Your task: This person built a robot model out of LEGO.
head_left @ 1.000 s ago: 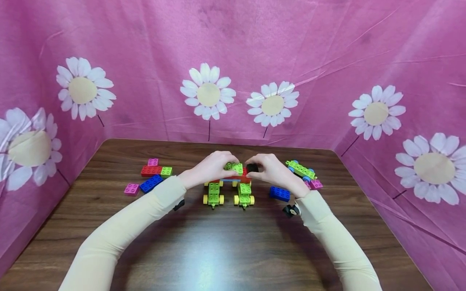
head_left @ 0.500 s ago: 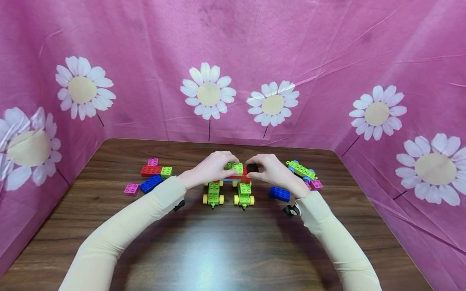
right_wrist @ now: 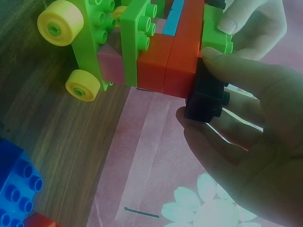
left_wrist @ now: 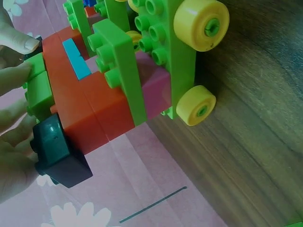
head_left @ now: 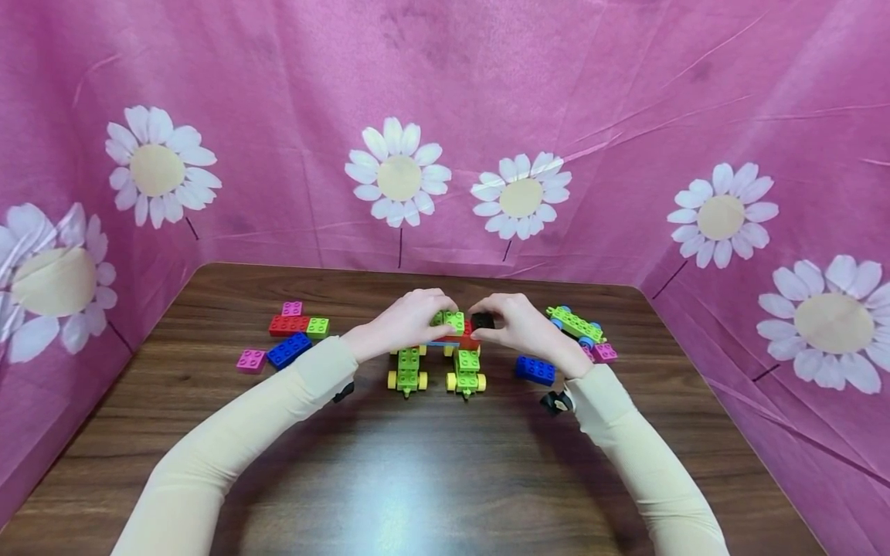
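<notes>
Spanning the near part of the wooden table [head_left: 480, 494], two pale sleeves [head_left: 236, 432] ran up to a toy model [left_wrist: 123, 66], which stood on its wheels at the middle of the table, below both hands. Its nearest parts were two green wheeled bases [head_left: 407, 369], side by side and apart, with yellow wheels [head_left: 481, 382]. Level with these, to the right, lay a blue brick [head_left: 535, 370]; to the left, a pink brick [head_left: 251, 361] sat just beside a second blue brick [head_left: 289, 350]. Farther up the model came red bricks [right_wrist: 182, 52] with green bricks [head_left: 455, 322] on top. The right hand [head_left: 518, 323] pinched a black brick [right_wrist: 204, 97] between thumb and fingers, against the right end of the red bricks. The left hand [head_left: 406, 318] gripped the other side of the top, thumb on the green bricks, fingers behind a second black brick [left_wrist: 61, 151]; how hard it pressed, I could not tell. The model looked light, stiff and smooth, likelier to part at its studs than to crack, and its wheels could let it roll, so the flat sides of the red bricks seemed the steadiest hold. Beyond, a loose red brick [head_left: 289, 325] lay at left and a green car base [head_left: 575, 325] at right. Farthest hung a pink cloth [head_left: 459, 85] with white daisies.
</notes>
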`<action>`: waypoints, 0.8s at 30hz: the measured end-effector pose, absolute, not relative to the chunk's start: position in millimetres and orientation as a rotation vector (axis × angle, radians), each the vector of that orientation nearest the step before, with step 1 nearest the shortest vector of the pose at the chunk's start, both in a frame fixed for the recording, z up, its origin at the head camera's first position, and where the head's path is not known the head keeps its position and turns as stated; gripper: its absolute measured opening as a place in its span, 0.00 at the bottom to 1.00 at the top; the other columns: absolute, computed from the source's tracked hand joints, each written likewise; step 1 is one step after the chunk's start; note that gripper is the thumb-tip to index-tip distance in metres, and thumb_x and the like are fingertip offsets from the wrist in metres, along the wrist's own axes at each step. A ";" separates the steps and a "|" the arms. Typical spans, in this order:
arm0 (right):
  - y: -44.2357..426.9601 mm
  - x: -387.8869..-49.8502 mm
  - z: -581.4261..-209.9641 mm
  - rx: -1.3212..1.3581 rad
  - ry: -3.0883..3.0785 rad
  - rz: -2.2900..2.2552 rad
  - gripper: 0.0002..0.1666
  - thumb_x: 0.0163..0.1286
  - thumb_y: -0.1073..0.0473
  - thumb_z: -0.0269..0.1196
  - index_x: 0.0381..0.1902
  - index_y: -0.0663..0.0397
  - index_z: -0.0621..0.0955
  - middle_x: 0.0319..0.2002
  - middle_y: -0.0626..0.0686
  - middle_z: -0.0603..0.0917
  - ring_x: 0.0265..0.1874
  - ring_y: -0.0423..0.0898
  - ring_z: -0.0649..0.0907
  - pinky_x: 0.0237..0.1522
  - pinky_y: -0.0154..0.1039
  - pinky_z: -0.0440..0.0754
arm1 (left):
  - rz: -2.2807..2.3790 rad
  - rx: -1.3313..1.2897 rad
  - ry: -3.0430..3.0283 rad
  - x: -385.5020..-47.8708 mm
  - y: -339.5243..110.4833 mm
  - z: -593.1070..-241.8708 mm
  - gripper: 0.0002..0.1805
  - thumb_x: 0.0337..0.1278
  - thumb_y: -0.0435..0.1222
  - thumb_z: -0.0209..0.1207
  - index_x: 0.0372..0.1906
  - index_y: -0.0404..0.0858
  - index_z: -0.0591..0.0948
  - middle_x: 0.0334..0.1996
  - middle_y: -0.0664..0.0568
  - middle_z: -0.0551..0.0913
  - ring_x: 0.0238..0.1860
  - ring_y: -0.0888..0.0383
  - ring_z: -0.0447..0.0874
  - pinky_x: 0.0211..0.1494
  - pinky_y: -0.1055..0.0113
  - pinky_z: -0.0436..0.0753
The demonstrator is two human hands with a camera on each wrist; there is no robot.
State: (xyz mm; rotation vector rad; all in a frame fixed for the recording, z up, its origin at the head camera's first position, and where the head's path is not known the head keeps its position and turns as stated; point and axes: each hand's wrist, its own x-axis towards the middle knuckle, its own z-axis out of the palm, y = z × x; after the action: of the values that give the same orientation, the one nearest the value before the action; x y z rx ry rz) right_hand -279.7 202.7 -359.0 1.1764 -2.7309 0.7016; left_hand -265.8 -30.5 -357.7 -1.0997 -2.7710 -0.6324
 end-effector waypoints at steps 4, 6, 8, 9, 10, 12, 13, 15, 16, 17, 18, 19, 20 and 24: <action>202.5 -279.5 -358.1 1.165 -2.746 0.698 0.19 0.61 0.57 0.72 0.49 0.58 0.85 0.40 0.54 0.87 0.30 0.45 0.79 0.34 0.42 0.82 | -0.645 -1.088 -2.779 -265.6 -30.4 -357.1 0.18 0.65 0.42 0.62 0.54 0.35 0.83 0.49 0.45 0.86 0.47 0.53 0.85 0.52 0.58 0.84; 202.4 -279.5 -357.7 1.166 -2.749 0.694 0.20 0.62 0.56 0.72 0.49 0.59 0.84 0.40 0.54 0.87 0.30 0.44 0.78 0.34 0.42 0.81 | -0.652 -1.086 -2.779 -266.0 -30.4 -357.4 0.18 0.66 0.42 0.61 0.54 0.35 0.82 0.49 0.45 0.86 0.47 0.53 0.85 0.52 0.58 0.84; 202.1 -279.7 -357.6 1.170 -2.751 0.698 0.20 0.62 0.56 0.71 0.50 0.59 0.84 0.41 0.54 0.87 0.30 0.44 0.79 0.35 0.43 0.82 | -0.639 -1.089 -2.776 -266.2 -30.4 -357.6 0.18 0.67 0.42 0.61 0.54 0.35 0.82 0.49 0.45 0.86 0.48 0.53 0.85 0.53 0.58 0.84; 202.0 -279.5 -357.6 1.173 -2.751 0.697 0.20 0.62 0.56 0.71 0.50 0.60 0.84 0.41 0.54 0.87 0.30 0.44 0.79 0.35 0.43 0.82 | -0.631 -1.092 -2.773 -266.1 -30.5 -357.4 0.18 0.67 0.42 0.61 0.54 0.34 0.82 0.49 0.45 0.86 0.47 0.53 0.85 0.53 0.58 0.84; 202.0 -279.6 -357.7 1.177 -2.747 0.695 0.20 0.62 0.57 0.72 0.49 0.60 0.84 0.41 0.54 0.87 0.30 0.44 0.79 0.36 0.44 0.82 | -0.625 -1.093 -2.771 -266.1 -30.6 -357.6 0.18 0.66 0.42 0.61 0.54 0.35 0.82 0.49 0.45 0.86 0.47 0.53 0.85 0.53 0.58 0.84; 201.5 -279.9 -358.0 1.187 -2.738 0.689 0.20 0.62 0.57 0.72 0.49 0.60 0.84 0.41 0.54 0.88 0.31 0.43 0.80 0.36 0.43 0.83 | -0.619 -1.100 -2.765 -266.4 -30.6 -357.6 0.18 0.66 0.43 0.62 0.53 0.35 0.83 0.48 0.45 0.86 0.47 0.53 0.85 0.53 0.58 0.84; 201.0 -280.0 -358.0 1.191 -2.734 0.694 0.19 0.62 0.57 0.72 0.49 0.60 0.84 0.41 0.54 0.88 0.30 0.43 0.79 0.35 0.42 0.82 | -0.622 -1.102 -2.764 -266.5 -30.7 -357.5 0.18 0.65 0.42 0.62 0.53 0.35 0.83 0.48 0.45 0.86 0.47 0.53 0.85 0.53 0.58 0.84; 199.2 -281.0 -358.1 1.207 -2.714 0.696 0.19 0.62 0.56 0.72 0.48 0.58 0.85 0.42 0.54 0.88 0.28 0.42 0.78 0.33 0.40 0.82 | -0.639 -1.095 -2.767 -267.0 -31.1 -357.6 0.18 0.64 0.42 0.63 0.53 0.35 0.83 0.48 0.46 0.87 0.47 0.53 0.85 0.53 0.58 0.84; 198.0 -281.7 -358.5 1.218 -2.701 0.695 0.19 0.62 0.55 0.72 0.48 0.58 0.85 0.42 0.54 0.88 0.29 0.42 0.80 0.34 0.39 0.83 | -0.649 -1.090 -2.771 -267.5 -31.3 -357.8 0.18 0.64 0.42 0.63 0.53 0.36 0.83 0.48 0.46 0.87 0.46 0.54 0.85 0.52 0.59 0.84; 196.5 -282.3 -358.7 1.231 -2.687 0.698 0.18 0.62 0.55 0.71 0.48 0.57 0.85 0.42 0.55 0.88 0.30 0.43 0.81 0.36 0.39 0.83 | -0.653 -1.087 -2.774 -268.0 -31.7 -357.6 0.18 0.63 0.42 0.64 0.53 0.36 0.84 0.48 0.46 0.87 0.46 0.54 0.85 0.51 0.59 0.84; 194.8 -282.7 -358.7 1.240 -2.677 0.709 0.19 0.62 0.54 0.71 0.48 0.57 0.85 0.43 0.55 0.88 0.31 0.44 0.82 0.37 0.39 0.84 | -0.647 -1.085 -2.781 -268.3 -32.1 -357.2 0.19 0.63 0.42 0.64 0.53 0.36 0.83 0.48 0.46 0.87 0.46 0.54 0.85 0.51 0.59 0.84; 193.1 -283.1 -358.8 1.252 -2.664 0.718 0.19 0.62 0.54 0.71 0.48 0.57 0.85 0.43 0.56 0.88 0.31 0.46 0.83 0.37 0.41 0.84 | -0.642 -1.082 -2.791 -268.4 -32.8 -356.4 0.20 0.62 0.43 0.65 0.54 0.36 0.83 0.49 0.46 0.87 0.47 0.54 0.85 0.51 0.59 0.84; 191.4 -283.7 -359.1 1.263 -2.651 0.725 0.19 0.62 0.54 0.71 0.48 0.57 0.85 0.43 0.56 0.88 0.34 0.47 0.84 0.40 0.42 0.85 | -0.631 -1.082 -2.794 -268.8 -33.8 -355.8 0.21 0.61 0.44 0.66 0.54 0.36 0.83 0.49 0.47 0.87 0.47 0.54 0.85 0.51 0.59 0.84; 185.8 -283.9 -358.5 1.286 -2.630 0.753 0.19 0.63 0.55 0.71 0.49 0.57 0.85 0.42 0.54 0.88 0.37 0.50 0.84 0.42 0.46 0.84 | -0.588 -1.054 -2.841 -268.3 -41.0 -350.6 0.26 0.57 0.47 0.68 0.56 0.36 0.82 0.51 0.46 0.86 0.49 0.52 0.85 0.52 0.58 0.85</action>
State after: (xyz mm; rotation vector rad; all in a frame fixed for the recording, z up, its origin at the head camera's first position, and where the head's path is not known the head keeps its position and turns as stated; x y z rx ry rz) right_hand -283.9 185.8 -358.5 1.2856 -2.6298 0.7531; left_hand -268.3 -41.0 -350.6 -1.0539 -2.8409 -0.5883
